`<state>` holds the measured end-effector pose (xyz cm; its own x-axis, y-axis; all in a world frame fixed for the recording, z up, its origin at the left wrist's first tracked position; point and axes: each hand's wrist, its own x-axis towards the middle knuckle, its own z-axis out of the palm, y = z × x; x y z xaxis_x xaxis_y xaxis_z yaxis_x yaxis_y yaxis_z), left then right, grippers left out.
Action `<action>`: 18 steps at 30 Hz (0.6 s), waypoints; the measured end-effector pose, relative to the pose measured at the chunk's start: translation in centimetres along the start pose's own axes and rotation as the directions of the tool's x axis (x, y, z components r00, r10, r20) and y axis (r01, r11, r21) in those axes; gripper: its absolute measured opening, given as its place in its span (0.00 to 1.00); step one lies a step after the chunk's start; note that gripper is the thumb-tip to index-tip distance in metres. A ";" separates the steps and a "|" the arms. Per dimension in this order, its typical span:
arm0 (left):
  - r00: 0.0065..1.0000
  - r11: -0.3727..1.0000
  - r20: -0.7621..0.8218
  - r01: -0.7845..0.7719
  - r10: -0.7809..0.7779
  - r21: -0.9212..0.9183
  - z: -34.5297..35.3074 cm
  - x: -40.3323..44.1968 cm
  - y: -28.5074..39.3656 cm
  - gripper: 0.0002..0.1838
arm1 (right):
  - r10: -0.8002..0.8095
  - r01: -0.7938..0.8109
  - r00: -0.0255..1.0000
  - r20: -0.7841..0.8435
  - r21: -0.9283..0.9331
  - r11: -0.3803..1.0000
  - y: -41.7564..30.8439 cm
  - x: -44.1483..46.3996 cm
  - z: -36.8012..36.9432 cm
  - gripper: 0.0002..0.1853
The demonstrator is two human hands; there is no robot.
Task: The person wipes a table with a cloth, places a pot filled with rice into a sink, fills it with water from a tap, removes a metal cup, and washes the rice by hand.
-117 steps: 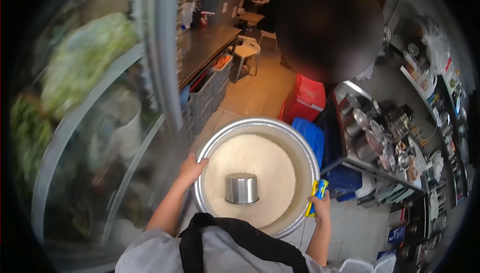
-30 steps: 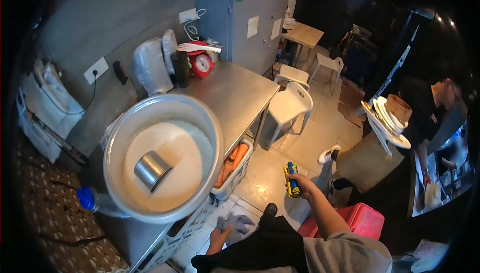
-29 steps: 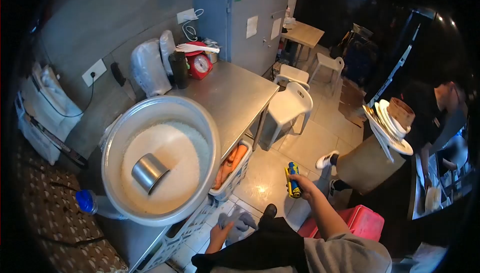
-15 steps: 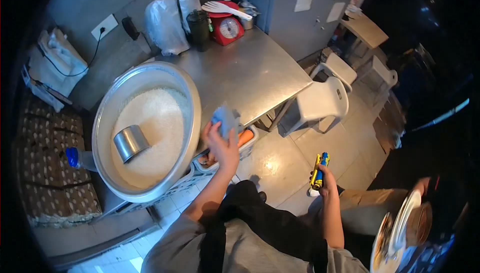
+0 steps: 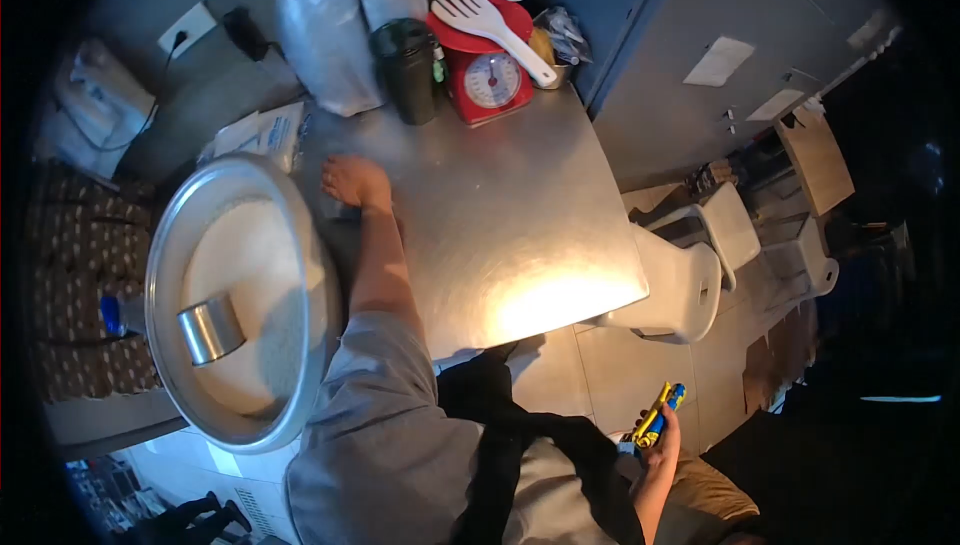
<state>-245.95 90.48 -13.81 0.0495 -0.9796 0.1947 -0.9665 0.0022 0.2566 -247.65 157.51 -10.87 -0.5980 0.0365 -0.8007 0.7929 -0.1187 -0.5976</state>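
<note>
On the steel table, my left hand presses down with bent fingers, just right of the big metal basin. Whatever is under its fingers is hidden. The basin holds white grains that look like rice, with a metal cup lying tilted on them. Low on the right, my right hand is closed around a yellow and blue packet, away from the table.
A red scale with a white slotted spoon, a dark container and plastic-wrapped bundles stand at the back. White stools are beyond the right edge. Another person's tan trousers show low on the right.
My left hand has moved from the grey-blue cloth in the air over the table's front edge to the tabletop; the cloth no longer shows. The view has turned, and the basin was set down earlier.
</note>
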 end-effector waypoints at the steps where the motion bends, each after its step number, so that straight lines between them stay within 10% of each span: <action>1: 0.991 0.995 0.112 -0.084 0.077 0.051 0.6 0.4 1.3 0.23 | 0.011 -0.011 1.000 -0.019 0.013 1.000 -1.4 0.2 0.5 0.24; 4: 0.730 0.500 -0.035 -0.432 0.683 0.750 2.1 -12.1 8.1 0.17 | 0.021 -0.015 0.997 -0.072 0.088 0.996 -2.4 2.3 0.4 0.23; 5: 0.799 0.803 0.090 -0.596 0.594 -0.007 1.2 -15.1 11.2 0.20 | 0.033 -0.029 0.998 -0.049 0.087 0.996 -3.1 2.6 0.7 0.23; 6: 0.791 0.798 0.124 -0.578 0.600 -0.171 0.1 -19.1 13.9 0.24 | 0.043 -0.040 0.999 -0.029 0.080 0.996 -3.7 2.7 1.0 0.23; 8: 0.815 0.764 -0.079 -0.569 0.575 -0.305 2.4 -22.6 18.9 0.26 | 0.044 -0.044 0.999 0.000 0.063 0.997 -5.3 2.2 2.2 0.21; 13: 0.687 0.651 0.051 -0.661 0.725 -0.373 4.5 -21.1 30.1 0.26 | 0.021 -0.021 1.000 0.015 0.012 1.000 -6.6 4.2 0.9 0.19; 16: 0.509 0.454 -0.010 -0.776 0.861 -0.438 4.5 -18.9 27.8 0.26 | 0.080 -0.080 0.996 0.034 -0.004 0.997 -7.9 6.5 -0.8 0.20; 18: 0.617 0.635 0.178 -0.690 0.767 -0.347 -0.7 -16.3 23.0 0.25 | 0.088 -0.085 0.995 0.039 -0.072 0.994 -9.3 8.6 -1.3 0.19</action>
<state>-268.79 106.65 -10.45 -0.7556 -0.6379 0.1487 -0.5605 0.7472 0.3571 -260.02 160.20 -12.22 -0.5298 -0.0126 -0.8480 0.8473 -0.0499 -0.5287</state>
